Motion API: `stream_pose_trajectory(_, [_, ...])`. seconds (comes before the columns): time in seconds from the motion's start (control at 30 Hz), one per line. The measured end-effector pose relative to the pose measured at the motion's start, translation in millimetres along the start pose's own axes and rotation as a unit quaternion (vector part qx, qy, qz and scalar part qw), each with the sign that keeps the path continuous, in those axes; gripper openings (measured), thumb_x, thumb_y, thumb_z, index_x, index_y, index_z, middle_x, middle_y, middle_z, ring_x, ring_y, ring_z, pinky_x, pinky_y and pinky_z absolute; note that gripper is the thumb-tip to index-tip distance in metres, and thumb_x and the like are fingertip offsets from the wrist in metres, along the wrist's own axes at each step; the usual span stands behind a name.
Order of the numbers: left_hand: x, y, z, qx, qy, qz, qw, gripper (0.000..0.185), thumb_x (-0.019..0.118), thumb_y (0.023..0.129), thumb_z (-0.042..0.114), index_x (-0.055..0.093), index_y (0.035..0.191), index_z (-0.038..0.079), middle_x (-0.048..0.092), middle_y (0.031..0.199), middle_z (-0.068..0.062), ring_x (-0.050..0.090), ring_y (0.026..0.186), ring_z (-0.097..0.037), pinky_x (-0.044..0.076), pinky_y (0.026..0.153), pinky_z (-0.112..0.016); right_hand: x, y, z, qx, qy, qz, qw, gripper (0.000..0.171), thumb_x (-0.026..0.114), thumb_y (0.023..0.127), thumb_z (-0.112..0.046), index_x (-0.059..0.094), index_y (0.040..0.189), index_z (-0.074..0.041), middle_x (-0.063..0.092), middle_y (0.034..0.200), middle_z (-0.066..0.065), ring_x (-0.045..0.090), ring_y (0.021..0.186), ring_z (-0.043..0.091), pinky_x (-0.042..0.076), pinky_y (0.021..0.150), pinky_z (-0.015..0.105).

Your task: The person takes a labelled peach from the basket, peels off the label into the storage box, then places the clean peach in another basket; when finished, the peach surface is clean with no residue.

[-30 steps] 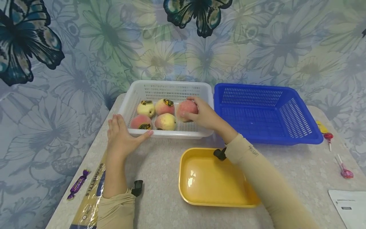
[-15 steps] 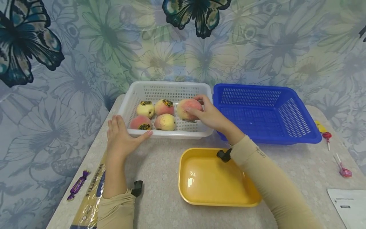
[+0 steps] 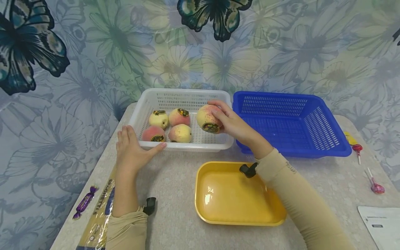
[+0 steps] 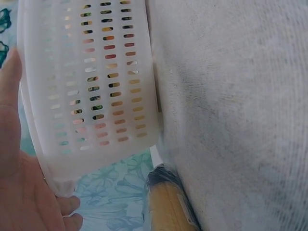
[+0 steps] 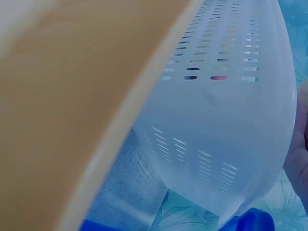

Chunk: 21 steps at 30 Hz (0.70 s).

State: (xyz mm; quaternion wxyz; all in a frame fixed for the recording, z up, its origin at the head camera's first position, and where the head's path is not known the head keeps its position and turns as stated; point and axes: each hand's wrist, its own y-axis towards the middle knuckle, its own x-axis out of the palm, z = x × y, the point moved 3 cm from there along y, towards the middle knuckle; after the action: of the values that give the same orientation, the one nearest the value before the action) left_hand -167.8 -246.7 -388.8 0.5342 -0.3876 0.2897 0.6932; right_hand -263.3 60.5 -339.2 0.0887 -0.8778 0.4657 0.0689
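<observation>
Right hand point(image 3: 232, 126) has fingers curled round a stickered peach point(image 3: 208, 119), held just above the right end of the white basket point(image 3: 187, 146), near the wall shared with the blue basket point(image 3: 293, 152). Left hand point(image 3: 132, 149) lies spread, fingers straight, pressed on the white basket's near-left corner, thumb along the front rim. Four more peaches point(image 3: 170, 126) sit inside. Yellow tray point(image 3: 237, 217) lies on the tabletop point(image 3: 175, 194) below the right forearm. Risks: the round peach could roll out of a loose grip; the wrist or sleeve could catch a basket rim and tip it; easing the left hand's pressure would let the light basket slide.
</observation>
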Motion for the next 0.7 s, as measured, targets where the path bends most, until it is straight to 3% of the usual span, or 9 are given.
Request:
stream_pose_trajectory(0.2, [-1.6, -0.7, 0.5, 0.007, 0.001, 0.006, 1.0, 0.14, 0.066, 0.07, 0.081, -0.012, 0.157, 0.003, -0.019, 0.164, -0.019, -0.019, 0.151, -0.04, -0.003, 0.12, -0.067, 2.2, -2.6, 1.2, 0.021, 0.055, -0.024, 0.998, 0.043, 0.033, 0.107, -0.046, 0.029, 0.147, -0.032, 0.048, 0.141, 0.009, 0.064, 0.112, 0.028, 0.058, 0.089, 0.043])
stream_pose_trajectory(0.4, [-5.5, -3.1, 13.9, 0.066, 0.018, 0.041, 0.9968, 0.125, 0.071, 0.076, 0.069, 0.001, 0.16, 0.008, -0.005, 0.166, -0.022, -0.013, 0.153, -0.039, -0.001, 0.121, -0.065, 4.5, -7.1, -0.1, 0.023, 0.11, -0.053, 0.992, 0.043, 0.029, 0.108, -0.043, 0.027, 0.148, -0.025, 0.047, 0.142, 0.015, 0.064, 0.113, 0.043, 0.057, 0.091, 0.051])
stream_pose_trajectory(0.7, [-3.1, -8.8, 36.4, 0.127, 0.012, 0.059, 0.9901, 0.103, 0.075, 0.085, 0.045, 0.013, 0.161, 0.015, 0.009, 0.166, -0.02, -0.002, 0.154, -0.04, 0.004, 0.122, -0.065, 6.5, -12.8, -3.1, 0.03, 0.105, -0.061, 0.992, 0.045, 0.027, 0.108, -0.044, 0.027, 0.149, -0.025, 0.048, 0.142, 0.015, 0.069, 0.105, 0.041, 0.055, 0.093, 0.055])
